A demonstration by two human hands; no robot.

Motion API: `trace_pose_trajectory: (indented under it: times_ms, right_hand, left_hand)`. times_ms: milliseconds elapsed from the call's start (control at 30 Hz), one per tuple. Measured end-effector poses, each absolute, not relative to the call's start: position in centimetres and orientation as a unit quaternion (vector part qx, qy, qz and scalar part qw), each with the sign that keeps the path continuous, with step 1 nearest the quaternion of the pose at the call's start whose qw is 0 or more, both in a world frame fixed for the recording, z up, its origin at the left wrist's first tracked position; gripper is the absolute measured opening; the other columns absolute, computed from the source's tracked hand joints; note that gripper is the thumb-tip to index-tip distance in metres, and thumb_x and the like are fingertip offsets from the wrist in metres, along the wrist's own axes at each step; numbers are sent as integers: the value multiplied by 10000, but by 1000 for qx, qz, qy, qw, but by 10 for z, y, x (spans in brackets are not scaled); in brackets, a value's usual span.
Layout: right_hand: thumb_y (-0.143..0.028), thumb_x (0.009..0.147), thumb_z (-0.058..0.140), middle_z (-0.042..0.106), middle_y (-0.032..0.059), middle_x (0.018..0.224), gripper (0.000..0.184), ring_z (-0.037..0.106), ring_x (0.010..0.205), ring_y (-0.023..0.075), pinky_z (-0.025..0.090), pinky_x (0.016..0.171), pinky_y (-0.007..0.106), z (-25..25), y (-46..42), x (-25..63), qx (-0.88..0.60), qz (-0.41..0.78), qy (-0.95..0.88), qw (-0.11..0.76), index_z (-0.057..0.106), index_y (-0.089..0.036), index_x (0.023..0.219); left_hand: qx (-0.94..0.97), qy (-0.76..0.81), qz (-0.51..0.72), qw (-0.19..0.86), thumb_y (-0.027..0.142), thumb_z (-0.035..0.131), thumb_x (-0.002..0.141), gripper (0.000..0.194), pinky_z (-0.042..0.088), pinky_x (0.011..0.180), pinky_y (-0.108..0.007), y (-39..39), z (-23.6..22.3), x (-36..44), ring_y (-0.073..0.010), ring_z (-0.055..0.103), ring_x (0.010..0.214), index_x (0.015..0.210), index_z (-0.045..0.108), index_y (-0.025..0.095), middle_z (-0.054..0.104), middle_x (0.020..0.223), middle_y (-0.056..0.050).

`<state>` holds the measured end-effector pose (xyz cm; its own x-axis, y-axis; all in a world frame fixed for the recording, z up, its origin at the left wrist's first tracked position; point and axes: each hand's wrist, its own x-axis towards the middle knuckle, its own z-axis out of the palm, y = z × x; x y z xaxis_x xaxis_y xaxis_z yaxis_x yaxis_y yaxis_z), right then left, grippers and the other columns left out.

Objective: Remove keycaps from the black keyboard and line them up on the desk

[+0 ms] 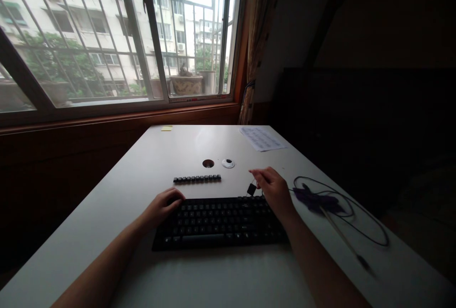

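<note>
A black keyboard (219, 222) lies on the white table (228, 279) in front of me. My left hand (164, 206) rests curled on the keyboard's far left corner, fingers bent over its edge. Above the far right corner my right hand (272, 189) pinches a small black keycap (251, 189), seemingly in a thin wire puller, just above the keys. Beyond the keyboard a row of several loose black keycaps (197, 178) lies in a line on the table.
A cable hole (208, 163) and its white cap (228, 163) sit behind the keycap row. A purple item with a black looped cable (320, 201) lies at the right. A printed sheet (261, 138) and a yellow note (166, 128) lie near the window.
</note>
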<state>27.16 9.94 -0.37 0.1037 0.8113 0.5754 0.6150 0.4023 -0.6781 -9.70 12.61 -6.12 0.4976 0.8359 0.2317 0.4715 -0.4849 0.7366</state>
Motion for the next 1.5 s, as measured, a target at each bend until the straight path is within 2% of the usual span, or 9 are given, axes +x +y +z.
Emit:
trace_pose_trajectory:
  times_ms: [367, 567, 767, 933, 1233, 1400, 1500]
  right_hand:
    - [-432, 900, 587, 577, 11, 762, 223, 540, 675, 157, 459, 659, 289, -8, 80, 259, -512, 114, -691, 497, 696, -239, 873]
    - [-410, 923, 553, 592, 17, 761, 249, 570, 700, 158, 464, 679, 282, -10, 79, 257, -493, 112, -727, 463, 666, -222, 806]
    - [-449, 927, 531, 530, -19, 599, 376, 524, 575, 137, 408, 601, 264, -11, 79, 263, -545, 79, -701, 452, 521, -212, 635]
    - [-483, 925, 523, 537, -39, 510, 354, 537, 484, 132, 413, 572, 257, -9, 77, 269, -582, 77, -663, 464, 597, -217, 704]
    - [-462, 930, 519, 607, -18, 568, 320, 580, 504, 140, 422, 597, 263, -17, 80, 265, -577, 29, -688, 439, 646, -212, 777]
    - [-446, 931, 513, 608, -34, 541, 284, 598, 481, 137, 450, 595, 252, -16, 77, 261, -577, 53, -695, 425, 633, -224, 803]
    - [-426, 935, 502, 596, -55, 520, 266, 572, 410, 115, 448, 531, 230, -20, 78, 257, -584, 93, -688, 421, 602, -227, 788]
  left_hand:
    - [807, 403, 291, 319, 302, 512, 903, 209, 497, 843, -332, 125, -56, -96, -211, 610, 915, 957, 666, 172, 660, 951, -66]
    - [811, 402, 280, 319, 320, 512, 905, 217, 495, 853, -340, 127, -57, -98, -215, 604, 927, 961, 664, 175, 660, 963, -69]
    - [816, 384, 274, 334, 332, 515, 913, 223, 490, 884, -345, 127, -55, -102, -222, 604, 966, 996, 661, 185, 660, 1021, -76]
    - [814, 380, 275, 343, 362, 523, 906, 245, 496, 894, -359, 127, -55, -103, -234, 607, 976, 999, 657, 179, 667, 1027, -87]
    - [813, 374, 278, 350, 339, 515, 923, 201, 490, 886, -338, 126, -55, -102, -221, 603, 975, 932, 631, 174, 655, 1034, -82]
    - [818, 370, 276, 344, 342, 512, 926, 212, 489, 872, -332, 126, -53, -100, -218, 604, 962, 898, 633, 171, 650, 1030, -83]
    - [817, 372, 278, 342, 350, 520, 919, 219, 494, 867, -331, 125, -52, -99, -220, 607, 953, 890, 642, 170, 654, 1022, -82]
